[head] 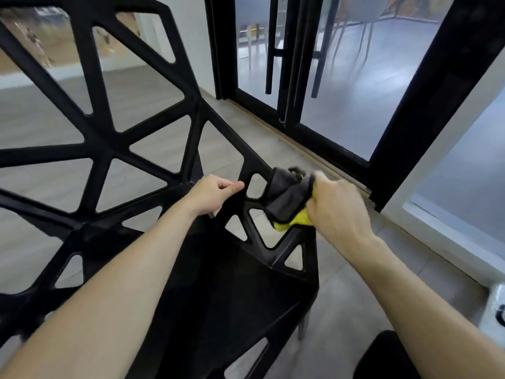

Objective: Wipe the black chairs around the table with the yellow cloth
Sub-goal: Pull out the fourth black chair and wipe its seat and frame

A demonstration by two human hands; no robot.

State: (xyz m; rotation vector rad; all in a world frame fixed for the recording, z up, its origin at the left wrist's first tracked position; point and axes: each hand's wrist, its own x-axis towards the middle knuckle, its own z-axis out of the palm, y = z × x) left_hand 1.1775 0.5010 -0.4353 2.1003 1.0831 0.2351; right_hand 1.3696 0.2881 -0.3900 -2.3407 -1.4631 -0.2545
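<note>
A black chair [103,149] with a lattice of triangular openings fills the left and middle of the head view, its seat below my arms. My left hand [216,194] grips a strut of the chair frame near the seat's right side. My right hand [336,206] holds the bunched cloth [289,199], yellow on one face and grey on the other, pressed against the chair's right edge strut. The cloth wraps over the strut and hides part of it.
Black-framed glass doors [297,77] stand just beyond the chair, with a track along the grey tiled floor [349,305]. A white wall [451,160] rises at right. A white object [496,310] sits at the lower right, and a dark rounded shape [382,356] lies at the bottom edge.
</note>
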